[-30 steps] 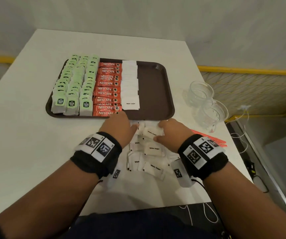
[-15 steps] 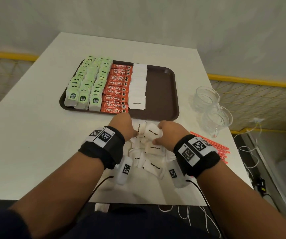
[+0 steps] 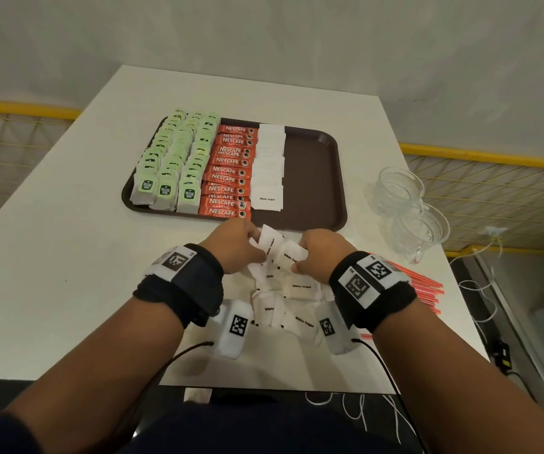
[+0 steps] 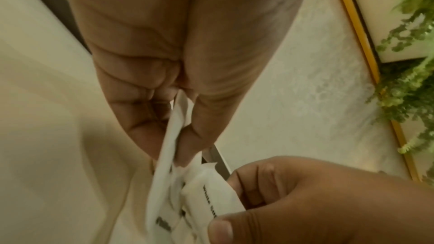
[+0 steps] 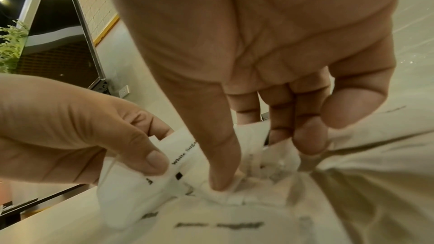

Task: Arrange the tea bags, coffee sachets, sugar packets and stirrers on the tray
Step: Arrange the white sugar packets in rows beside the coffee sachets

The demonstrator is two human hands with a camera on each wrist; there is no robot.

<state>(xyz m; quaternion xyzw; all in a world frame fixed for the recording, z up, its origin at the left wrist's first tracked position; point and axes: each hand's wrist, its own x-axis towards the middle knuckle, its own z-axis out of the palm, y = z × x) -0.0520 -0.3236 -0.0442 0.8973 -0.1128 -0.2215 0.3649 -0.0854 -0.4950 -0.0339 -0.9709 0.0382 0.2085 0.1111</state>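
The brown tray (image 3: 313, 178) holds rows of green tea bags (image 3: 172, 168), red coffee sachets (image 3: 228, 178) and one column of white sugar packets (image 3: 269, 172). Loose sugar packets (image 3: 283, 296) lie piled on the table in front of it. Above this pile, my left hand (image 3: 254, 239) pinches a few packets (image 4: 173, 136) upright between thumb and fingers. My right hand (image 3: 300, 253) pinches another packet (image 3: 288, 255) against them, with its thumb (image 5: 223, 155) pressing the paper. Red stirrers (image 3: 421, 283) lie on the table right of my right wrist.
Two clear glass cups (image 3: 405, 204) stand on the table right of the tray, near its right edge. The right third of the tray is bare brown surface. White cables (image 3: 480, 290) hang off the right side.
Both hands have lifted sugar packets off the pile and brought them together between the hands. The left hand's packet now stands upright.
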